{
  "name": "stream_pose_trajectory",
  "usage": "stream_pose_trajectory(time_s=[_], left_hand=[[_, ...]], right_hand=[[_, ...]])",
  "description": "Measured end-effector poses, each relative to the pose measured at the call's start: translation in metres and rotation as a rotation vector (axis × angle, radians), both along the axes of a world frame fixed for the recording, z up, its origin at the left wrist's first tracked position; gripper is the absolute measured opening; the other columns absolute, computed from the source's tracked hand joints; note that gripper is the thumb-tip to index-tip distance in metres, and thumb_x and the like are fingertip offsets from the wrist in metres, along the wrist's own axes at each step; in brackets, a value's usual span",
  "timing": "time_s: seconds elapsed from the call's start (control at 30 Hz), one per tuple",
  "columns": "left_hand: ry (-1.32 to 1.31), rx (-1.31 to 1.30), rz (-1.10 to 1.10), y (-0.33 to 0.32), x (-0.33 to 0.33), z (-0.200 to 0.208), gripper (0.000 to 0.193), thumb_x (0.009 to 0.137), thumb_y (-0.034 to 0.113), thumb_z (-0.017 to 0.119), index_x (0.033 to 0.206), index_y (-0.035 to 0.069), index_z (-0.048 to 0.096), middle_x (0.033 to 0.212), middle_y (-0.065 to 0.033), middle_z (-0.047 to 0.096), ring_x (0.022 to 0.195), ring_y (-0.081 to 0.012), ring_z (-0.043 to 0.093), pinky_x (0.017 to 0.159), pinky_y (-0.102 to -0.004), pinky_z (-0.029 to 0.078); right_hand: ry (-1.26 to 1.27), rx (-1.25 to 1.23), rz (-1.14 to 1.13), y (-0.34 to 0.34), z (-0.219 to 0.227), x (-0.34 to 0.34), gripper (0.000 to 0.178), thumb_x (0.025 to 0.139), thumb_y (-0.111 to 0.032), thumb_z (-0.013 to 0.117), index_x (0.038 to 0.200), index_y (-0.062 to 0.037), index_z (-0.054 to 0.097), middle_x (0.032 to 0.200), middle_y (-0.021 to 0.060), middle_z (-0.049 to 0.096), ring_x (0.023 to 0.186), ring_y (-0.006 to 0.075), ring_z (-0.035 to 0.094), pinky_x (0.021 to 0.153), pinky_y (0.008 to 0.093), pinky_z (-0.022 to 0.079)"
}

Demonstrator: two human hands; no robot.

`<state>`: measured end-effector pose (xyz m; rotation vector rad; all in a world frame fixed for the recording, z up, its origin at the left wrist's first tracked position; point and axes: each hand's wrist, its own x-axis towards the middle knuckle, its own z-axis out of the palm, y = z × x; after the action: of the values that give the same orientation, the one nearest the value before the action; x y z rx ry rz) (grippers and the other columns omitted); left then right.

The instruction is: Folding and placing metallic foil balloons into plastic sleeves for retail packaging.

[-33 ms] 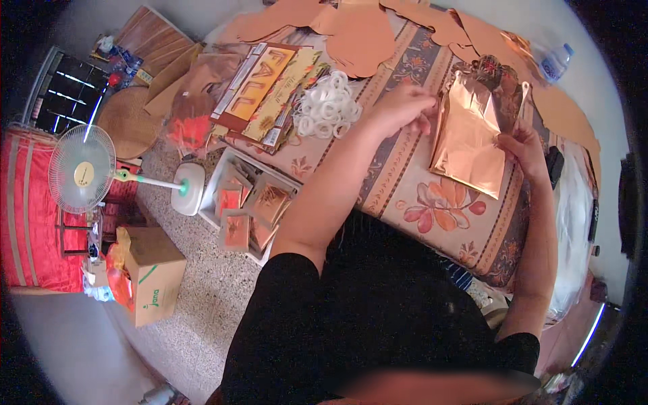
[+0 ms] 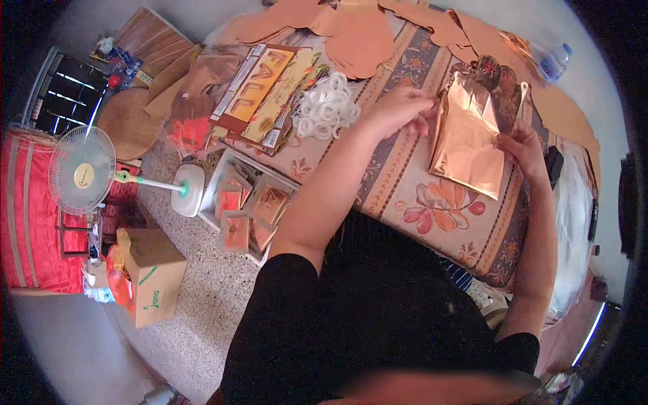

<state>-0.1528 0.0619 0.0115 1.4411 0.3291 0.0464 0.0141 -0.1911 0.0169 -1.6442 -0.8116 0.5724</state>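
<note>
A stack of shiny copper foil sheets (image 2: 466,145) lies on a table covered with a floral cloth (image 2: 432,216). My left hand (image 2: 398,108) pinches the stack's upper left edge. The fingers of my right hand (image 2: 520,148) are curled around its right edge. Just behind the foil sits a dark patterned object (image 2: 487,67), partly hidden by it.
A heap of white rings (image 2: 327,108), printed cards (image 2: 260,88) and orange paper cutouts (image 2: 358,34) lie on the table's far side, a water bottle (image 2: 557,61) beyond it. On the floor to the left stand a white tray of copper pieces (image 2: 246,209), a fan (image 2: 84,172) and a cardboard box (image 2: 155,273).
</note>
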Motion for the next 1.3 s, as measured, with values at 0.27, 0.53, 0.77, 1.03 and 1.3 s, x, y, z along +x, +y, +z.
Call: stream_pose_trajectory(time_s=[0.27,0.53,0.77,1.03,1.3], left_hand=[[0.07,0.07,-0.113,-0.008,-0.002,0.01,0.027,0.092,0.023,0.058,0.097,-0.002,0.062,0.077,-0.0055,0.063,0.051,-0.0097,0.057,0.039,-0.0197,0.035],[0.041,0.169,-0.092,-0.015,-0.009,0.011,0.031,0.092,0.029,0.06,0.1,-0.001,0.062,0.071,-0.0021,0.061,0.05,-0.0067,0.055,0.039,-0.0186,0.033],[0.064,0.183,0.009,-0.015,-0.009,0.013,0.027,0.091,0.029,0.061,0.093,0.002,0.061,0.068,-0.0003,0.058,0.047,-0.0051,0.053,0.038,-0.0182,0.033],[0.095,0.106,-0.014,-0.012,-0.006,0.01,0.019,0.09,0.018,0.061,0.096,0.0,0.062,0.071,0.0003,0.061,0.049,-0.0057,0.053,0.041,-0.0183,0.034],[0.025,0.149,0.075,-0.024,-0.004,0.008,0.013,0.085,0.011,0.063,0.09,-0.001,0.062,0.071,-0.0016,0.062,0.049,-0.0055,0.05,0.042,-0.0204,0.034]], right_hand=[[-0.026,0.009,0.086,-0.006,-0.007,0.006,0.01,0.083,0.0,0.063,0.081,-0.0082,0.058,0.064,-0.0041,0.054,0.052,0.0021,0.044,0.044,0.0187,0.03],[0.044,0.071,0.136,-0.006,-0.009,0.001,0.013,0.082,0.0,0.066,0.084,-0.0069,0.055,0.067,-0.0027,0.054,0.059,0.0063,0.052,0.058,0.0227,0.049],[0.156,0.03,0.15,-0.003,0.003,-0.005,0.016,0.081,0.002,0.066,0.08,-0.007,0.053,0.065,-0.0004,0.056,0.052,0.0046,0.05,0.045,0.0196,0.038],[0.142,0.037,0.139,-0.003,0.003,-0.006,0.022,0.081,0.001,0.067,0.074,-0.0081,0.048,0.063,-0.0003,0.055,0.051,0.0048,0.049,0.045,0.0197,0.036],[0.168,0.045,0.14,-0.001,-0.006,-0.002,0.021,0.082,0.001,0.067,0.08,-0.0081,0.048,0.064,-0.0006,0.056,0.052,0.0052,0.052,0.056,0.0223,0.051]])
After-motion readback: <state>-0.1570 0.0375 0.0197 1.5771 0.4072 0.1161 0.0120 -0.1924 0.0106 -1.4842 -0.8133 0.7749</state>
